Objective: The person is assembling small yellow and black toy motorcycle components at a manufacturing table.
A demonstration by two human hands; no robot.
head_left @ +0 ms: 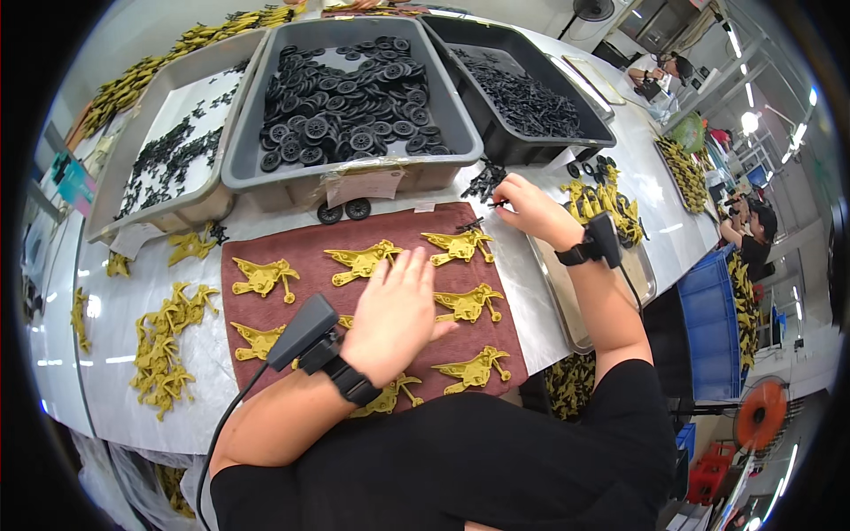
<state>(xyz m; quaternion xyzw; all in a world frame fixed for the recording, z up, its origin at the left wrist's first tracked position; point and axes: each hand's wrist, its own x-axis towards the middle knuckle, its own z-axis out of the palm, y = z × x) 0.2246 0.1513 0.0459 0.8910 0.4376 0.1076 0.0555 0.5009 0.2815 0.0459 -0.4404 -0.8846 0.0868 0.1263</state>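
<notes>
- Carrying everything: the white surface (524, 292), bins along its far side, presumably to leave the near part free for handwork.
- Wheel bin (274, 184) in the middle, small-parts bin (181, 212) to its left, dark bin (531, 152) to its right; contents kept apart, probably so each kind can be picked without sorting.
- Brown cloth (372, 228) lies directly before the person; it likely stops pieces sliding or scuffing.
- Metal tray (563, 292) right of the cloth, under the right forearm, yellow parts in its far end.
- Left hand (394, 310): palm down, fingers extended side by side, over the cloth's middle. Fingertips overlap the near end of the upper-middle yellow part (359, 262); contact or hovering, cannot tell.
- Right hand (536, 212): thumb and fingertips pinched together on a small black piece (498, 204), beyond the cloth's far right corner. Tip grip probably suits so slight a piece.
- Upper-right yellow part (459, 248): on the cloth, between the hands, nearer the person than the right fingertips.
- Loose black pieces (484, 180): heaped just beyond the right fingertips, presumably for short reaches.
</notes>
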